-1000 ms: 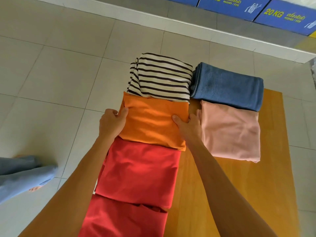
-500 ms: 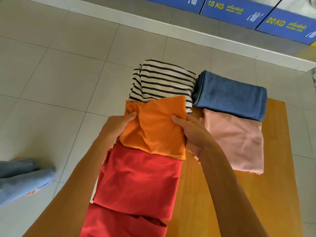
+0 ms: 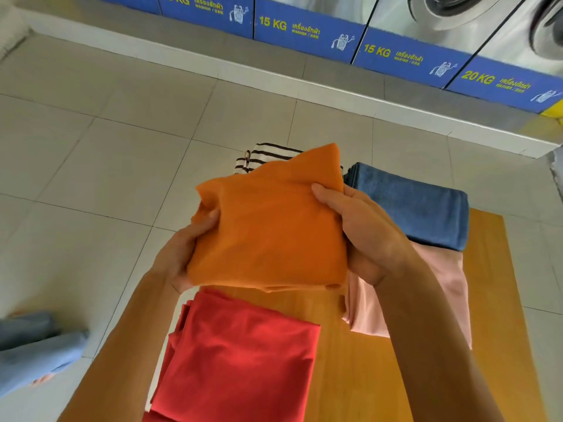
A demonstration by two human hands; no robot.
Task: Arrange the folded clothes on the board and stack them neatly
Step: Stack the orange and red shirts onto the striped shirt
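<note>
A folded orange cloth [image 3: 268, 226] hangs lifted above the wooden board [image 3: 350, 345], held from both sides. My left hand [image 3: 182, 254] grips its left edge and my right hand [image 3: 362, 233] grips its right edge. Behind it a striped folded cloth [image 3: 262, 155] is mostly hidden. A blue folded cloth [image 3: 420, 208] lies at the far right of the board, with a pink folded cloth [image 3: 447, 287] in front of it, partly under my right arm. A red folded cloth [image 3: 240, 354] lies near me on the left.
Washing machines with blue labelled panels [image 3: 307, 28] line the far side behind a raised tiled step. The board stands on a tiled floor [image 3: 91, 178]. Another person's blue-trousered leg and foot [image 3: 36, 351] is at the left edge.
Both hands have lifted the orange cloth off the board and raised it toward me, baring the wood where it lay. The camera has tilted up, showing more of the washers.
</note>
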